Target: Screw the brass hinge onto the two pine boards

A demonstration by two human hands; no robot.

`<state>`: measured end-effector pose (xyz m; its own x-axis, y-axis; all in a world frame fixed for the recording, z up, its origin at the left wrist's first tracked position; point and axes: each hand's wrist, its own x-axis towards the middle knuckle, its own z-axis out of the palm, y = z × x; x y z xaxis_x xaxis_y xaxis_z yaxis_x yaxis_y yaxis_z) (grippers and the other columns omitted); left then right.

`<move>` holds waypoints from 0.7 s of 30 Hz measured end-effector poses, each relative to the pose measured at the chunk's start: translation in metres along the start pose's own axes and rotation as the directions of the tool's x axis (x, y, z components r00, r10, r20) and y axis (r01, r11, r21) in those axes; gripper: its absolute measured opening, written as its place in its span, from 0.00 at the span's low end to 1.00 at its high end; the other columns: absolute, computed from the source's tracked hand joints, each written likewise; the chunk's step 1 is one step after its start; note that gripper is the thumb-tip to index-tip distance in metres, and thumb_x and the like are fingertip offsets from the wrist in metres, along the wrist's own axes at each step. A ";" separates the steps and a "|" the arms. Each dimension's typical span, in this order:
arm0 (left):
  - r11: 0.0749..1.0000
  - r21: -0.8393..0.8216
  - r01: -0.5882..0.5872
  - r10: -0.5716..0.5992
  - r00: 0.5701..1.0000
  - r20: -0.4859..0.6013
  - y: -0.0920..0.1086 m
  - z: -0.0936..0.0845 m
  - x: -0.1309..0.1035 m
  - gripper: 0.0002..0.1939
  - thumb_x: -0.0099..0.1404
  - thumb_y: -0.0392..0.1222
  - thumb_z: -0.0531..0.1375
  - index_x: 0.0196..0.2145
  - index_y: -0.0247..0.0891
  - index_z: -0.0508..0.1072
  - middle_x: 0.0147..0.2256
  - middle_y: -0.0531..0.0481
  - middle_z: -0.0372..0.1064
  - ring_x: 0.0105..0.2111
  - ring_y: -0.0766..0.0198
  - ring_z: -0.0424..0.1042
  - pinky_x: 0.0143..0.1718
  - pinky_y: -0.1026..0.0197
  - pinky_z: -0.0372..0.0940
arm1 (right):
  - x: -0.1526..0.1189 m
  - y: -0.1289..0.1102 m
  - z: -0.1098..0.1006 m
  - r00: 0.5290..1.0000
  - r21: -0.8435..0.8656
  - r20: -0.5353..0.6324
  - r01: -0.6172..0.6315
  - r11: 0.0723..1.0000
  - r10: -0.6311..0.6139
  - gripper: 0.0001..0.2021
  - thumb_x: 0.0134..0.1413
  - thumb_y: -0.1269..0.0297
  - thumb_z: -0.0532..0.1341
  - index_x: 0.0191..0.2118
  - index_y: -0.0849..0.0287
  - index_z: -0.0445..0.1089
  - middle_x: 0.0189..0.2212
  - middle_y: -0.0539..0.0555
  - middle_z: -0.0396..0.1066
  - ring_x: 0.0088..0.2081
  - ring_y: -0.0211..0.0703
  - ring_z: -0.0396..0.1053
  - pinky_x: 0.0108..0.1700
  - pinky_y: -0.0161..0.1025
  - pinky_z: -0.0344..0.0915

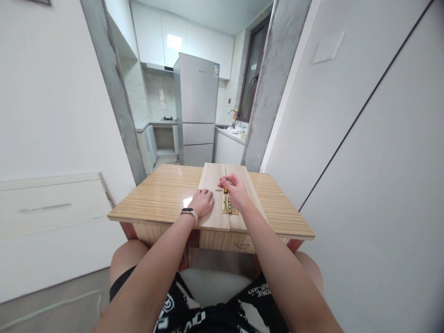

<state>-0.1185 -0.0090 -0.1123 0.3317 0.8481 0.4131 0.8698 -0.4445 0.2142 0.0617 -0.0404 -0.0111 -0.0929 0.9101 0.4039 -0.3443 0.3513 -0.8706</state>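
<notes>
My right hand [236,190] is closed around the yellow and black handle of a small screwdriver [226,186], held upright. Its shaft points down at a gold hinge [227,209] lying across the seam of two pale wooden boards. The tip is too small to make out. My left hand [202,202], with a band on the wrist, rests flat on the left board [212,174], holding nothing. The right board [244,222] lies alongside it. Between my hands sits a little group of small dark metal pieces [218,190], perhaps screws.
Beneath the boards is a wood-grain table [156,194], its near edge close to my knees. A white panel [52,231] leans at the left wall. A white wall [364,185] rises close on the right. Beyond the table stands a fridge [198,92].
</notes>
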 end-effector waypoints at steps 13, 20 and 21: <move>1.000 0.000 0.000 0.000 1.000 -0.002 -0.002 0.002 -0.001 0.16 0.78 0.50 0.52 0.54 0.42 0.74 0.56 0.40 0.70 0.56 0.48 0.66 0.61 0.45 0.58 | -0.001 -0.007 -0.010 0.991 0.059 0.131 -0.046 0.997 0.038 0.19 0.57 0.43 0.71 0.34 0.56 0.78 0.36 0.53 0.74 0.32 0.39 0.66 0.38 0.40 0.63; 1.000 0.008 -0.001 0.001 1.000 -0.003 -0.001 0.001 0.000 0.16 0.78 0.50 0.52 0.54 0.42 0.74 0.55 0.40 0.71 0.55 0.48 0.67 0.61 0.46 0.59 | 0.000 -0.002 -0.005 0.999 0.044 0.009 -0.042 0.998 0.041 0.21 0.44 0.47 0.78 0.34 0.55 0.74 0.35 0.51 0.75 0.35 0.41 0.72 0.39 0.39 0.67; 1.000 0.010 -0.004 0.004 1.000 -0.004 0.000 0.001 0.000 0.16 0.78 0.50 0.52 0.54 0.42 0.74 0.55 0.40 0.71 0.55 0.48 0.67 0.61 0.46 0.59 | 0.001 -0.001 -0.004 0.999 0.050 -0.008 -0.034 0.998 0.035 0.22 0.42 0.48 0.79 0.34 0.54 0.72 0.35 0.50 0.75 0.35 0.40 0.73 0.40 0.39 0.67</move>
<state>-0.1185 -0.0084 -0.1135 0.3339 0.8448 0.4180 0.8720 -0.4453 0.2033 0.0660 -0.0390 -0.0110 -0.0969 0.9235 0.3712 -0.3870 0.3086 -0.8689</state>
